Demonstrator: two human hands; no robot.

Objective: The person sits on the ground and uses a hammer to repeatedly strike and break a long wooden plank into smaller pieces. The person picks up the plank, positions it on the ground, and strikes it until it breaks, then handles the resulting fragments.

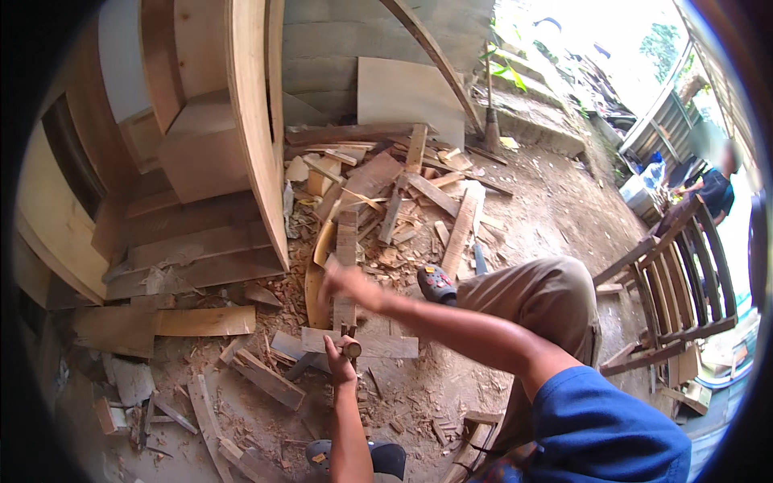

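Head view: round wooden piece (352, 349) in left hand (341, 369), right hand (353, 287) beyond.

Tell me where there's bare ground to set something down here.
The widest mostly bare patch is the dirt floor between the scrap wood pile, the steps, the slatted wooden furniture and the bent knee. It is crowded from that pile past the right hand to the left hand, where wood scraps lie close together.

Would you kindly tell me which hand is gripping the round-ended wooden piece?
The left hand: it grips the round-ended wooden piece, whereas the right hand, blurred, shows higher in the picture, apart from it.
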